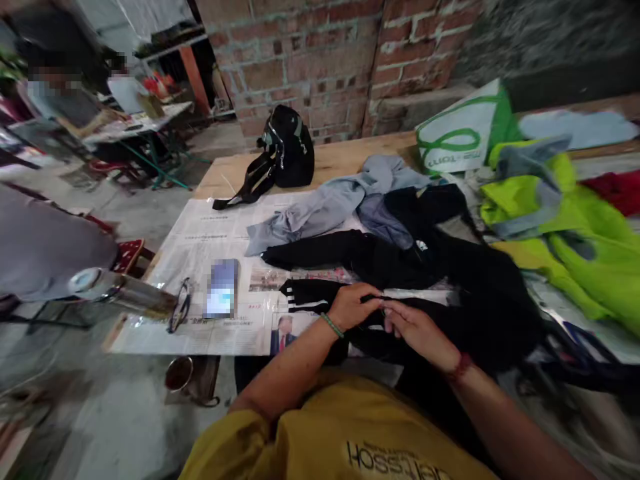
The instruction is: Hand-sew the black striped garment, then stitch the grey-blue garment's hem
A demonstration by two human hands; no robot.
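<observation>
A black garment (495, 300) with white stripes at one end lies spread along the near side of the table, partly over my lap. My left hand (354, 305), with a green bracelet at the wrist, is closed on a fold of its black cloth. Close beside it, my right hand (417, 328), wearing a red wristband, pinches the same cloth. The fingertips of both hands nearly meet. Whether something small sits between them cannot be made out. Behind the black cloth lies a crumpled grey garment (320, 210).
On the newspaper-covered table (185, 250) are a phone (221, 293), eyeglasses (181, 307) and a bottle (133, 293) on its side. Farther back stand a black bag (295, 150) and a green-white bag (460, 130). Neon-yellow clothing (580, 220) lies right. Other people sit at left.
</observation>
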